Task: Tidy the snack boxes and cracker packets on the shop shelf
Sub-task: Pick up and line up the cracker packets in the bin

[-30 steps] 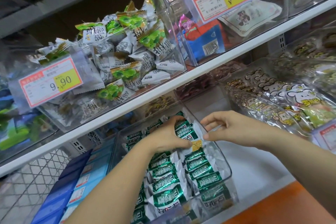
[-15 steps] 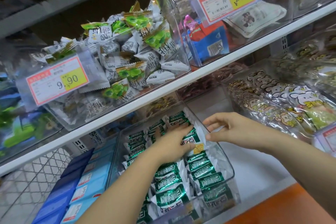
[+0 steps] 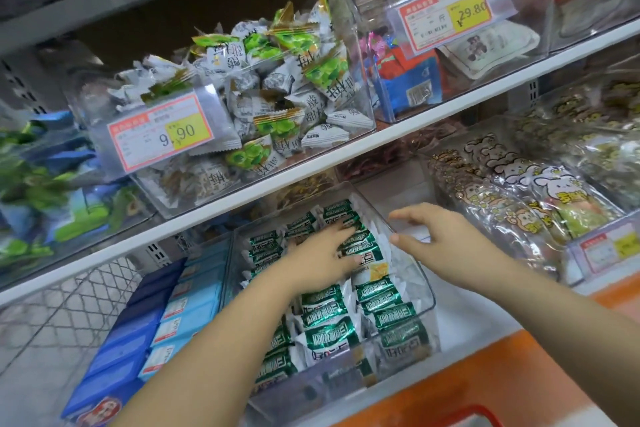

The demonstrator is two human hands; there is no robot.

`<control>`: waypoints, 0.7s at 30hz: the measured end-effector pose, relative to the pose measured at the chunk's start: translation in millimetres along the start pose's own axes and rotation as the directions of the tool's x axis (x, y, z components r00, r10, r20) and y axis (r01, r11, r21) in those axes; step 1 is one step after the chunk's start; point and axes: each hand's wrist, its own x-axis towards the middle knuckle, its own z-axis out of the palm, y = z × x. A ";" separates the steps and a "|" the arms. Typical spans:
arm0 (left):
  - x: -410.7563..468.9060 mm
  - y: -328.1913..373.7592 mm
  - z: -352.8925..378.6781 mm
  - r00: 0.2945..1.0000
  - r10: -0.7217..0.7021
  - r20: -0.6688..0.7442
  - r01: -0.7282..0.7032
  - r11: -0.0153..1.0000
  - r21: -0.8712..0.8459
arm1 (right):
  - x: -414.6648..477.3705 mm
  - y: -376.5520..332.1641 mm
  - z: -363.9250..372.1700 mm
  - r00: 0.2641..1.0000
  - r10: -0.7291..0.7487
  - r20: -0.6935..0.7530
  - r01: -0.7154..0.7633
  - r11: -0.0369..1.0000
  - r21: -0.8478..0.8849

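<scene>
Left grip (image 3: 322, 253) has slid deeper, flat on packets (image 3: 329, 315), holding nothing; right grip (image 3: 440, 239), beside it, has spread empty: likely levelling rows.

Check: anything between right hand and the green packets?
Only the right wall of the clear bin; the right hand hovers open by its rim. Over the rim nothing visible blocks. The left hand lies on the green packets.
</scene>
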 end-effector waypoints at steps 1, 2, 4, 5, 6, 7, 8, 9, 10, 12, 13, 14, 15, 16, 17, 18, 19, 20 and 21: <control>-11.4 -2.2 -0.3 1.000 -0.021 -0.009 0.021 0.999 0.041 | -4.7 -6.3 -0.2 0.998 -0.049 -0.029 0.046 0.994 -0.098; -23.7 -5.3 0.2 0.999 -0.041 -0.022 0.042 0.997 0.070 | -9.5 -12.8 1.2 0.994 -0.103 -0.023 0.097 0.979 -0.181; -50.2 -12.3 3.6 0.997 -0.061 -0.054 0.066 0.993 0.102 | -21.4 -27.5 10.1 0.981 -0.187 0.055 0.195 0.944 -0.267; -62.8 -16.1 6.5 0.995 -0.064 -0.073 0.072 0.990 0.122 | -26.9 -34.1 17.4 0.972 -0.207 0.107 0.229 0.932 -0.279; -75.1 -20.1 10.3 0.994 -0.066 -0.086 0.078 0.987 0.142 | -31.4 -38.5 26.2 0.965 -0.199 0.169 0.240 0.931 -0.275; -85.6 -23.9 15.1 0.994 -0.073 -0.087 0.086 0.985 0.153 | -34.4 -41.8 35.4 0.958 -0.170 0.231 0.229 0.938 -0.259; -95.5 -26.9 20.1 0.994 -0.082 -0.076 0.093 0.984 0.154 | -36.5 -43.3 44.9 0.946 -0.126 0.299 0.203 0.948 -0.244; -103.6 -29.1 26.2 0.994 -0.089 -0.063 0.098 0.983 0.155 | -37.9 -43.0 54.1 0.926 -0.084 0.367 0.182 0.953 -0.243; -109.6 -31.0 31.9 0.994 -0.092 -0.056 0.100 0.981 0.165 | -38.3 -41.9 61.8 0.903 -0.049 0.427 0.176 0.948 -0.265; -114.1 -31.6 41.9 0.994 -0.089 -0.057 0.099 0.973 0.207 | -36.7 -39.7 72.8 0.874 -0.017 0.485 0.199 0.924 -0.326; -112.9 -31.6 45.9 0.995 -0.088 -0.055 0.098 0.970 0.220 | -35.2 -40.1 75.7 0.869 -0.010 0.495 0.210 0.912 -0.351; -111.5 -30.5 48.8 0.994 -0.099 -0.048 0.108 0.969 0.224 | -33.6 -41.0 77.6 0.863 0.008 0.505 0.213 0.900 -0.379; -108.6 -30.3 51.0 0.993 -0.113 -0.041 0.119 0.970 0.212 | -32.1 -43.1 78.5 0.858 0.023 0.514 0.221 0.885 -0.409; -106.1 -30.0 52.1 0.991 -0.128 -0.030 0.131 0.973 0.192 | -31.1 -45.6 79.4 0.853 0.042 0.520 0.222 0.872 -0.436; -103.4 -29.8 52.5 0.990 -0.139 -0.019 0.140 0.974 0.177 | -30.4 -48.1 80.1 0.851 0.055 0.522 0.224 0.861 -0.456; -100.8 -30.1 51.7 0.989 -0.150 -0.010 0.149 0.975 0.167 | -30.2 -51.0 79.7 0.850 0.069 0.521 0.214 0.860 -0.463; -99.2 -29.9 50.2 0.988 -0.157 0.000 0.155 0.974 0.166 | -29.7 -53.6 79.2 0.851 0.082 0.519 0.202 0.860 -0.468; -99.0 -28.9 46.9 0.986 -0.165 0.005 0.162 0.972 0.170 | -29.7 -57.9 76.6 0.849 0.100 0.519 0.191 0.858 -0.477; -99.7 -27.4 43.7 0.986 -0.169 0.001 0.166 0.971 0.172 | -28.7 -61.4 75.3 0.848 0.115 0.517 0.185 0.850 -0.493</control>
